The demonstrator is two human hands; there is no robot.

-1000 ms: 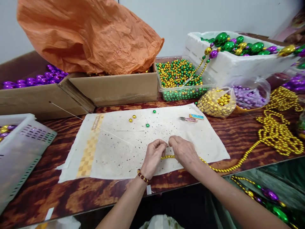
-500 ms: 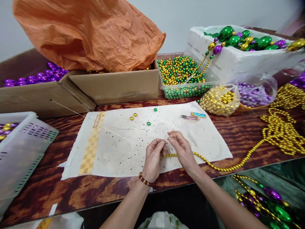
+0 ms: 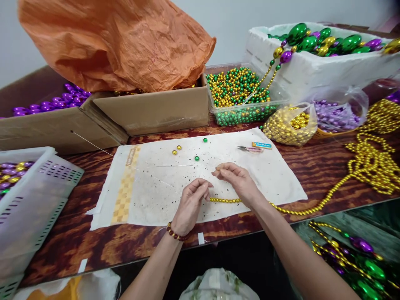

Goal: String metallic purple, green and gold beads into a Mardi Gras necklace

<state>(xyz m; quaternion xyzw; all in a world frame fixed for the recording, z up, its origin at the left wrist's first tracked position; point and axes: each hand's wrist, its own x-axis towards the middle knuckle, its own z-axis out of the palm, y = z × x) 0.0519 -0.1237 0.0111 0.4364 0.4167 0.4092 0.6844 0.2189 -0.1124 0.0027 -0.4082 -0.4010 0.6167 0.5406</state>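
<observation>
My left hand (image 3: 193, 200) is closed in a pinch around the end of the gold bead strand (image 3: 225, 201), low over the white cloth (image 3: 162, 208). Slightly higher and to the right, my right hand (image 3: 236, 179) pinches with thumb and forefinger; whatever lies between its fingertips is too small to make out. The gold strand passes beneath my right wrist. Two gold beads (image 3: 174, 152) and two green beads (image 3: 196, 158) lie on the cloth, with a long thin needle (image 3: 175, 166) near them. A thin white thread (image 3: 161, 180) stretches over the cloth's left part.
Small snips (image 3: 250, 149) lie beside a blue packet (image 3: 261, 145). Behind the cloth stand a cardboard box (image 3: 156, 112), a clear bead tub (image 3: 246, 114) and a bag of gold beads (image 3: 290, 129). A white basket (image 3: 53, 183) stands left; piled gold strands (image 3: 371, 166) lie right.
My hands have moved apart a little, the left one down and leftward, the right one slightly up. More of the gold strand shows between them. The whole view has shifted slightly.
</observation>
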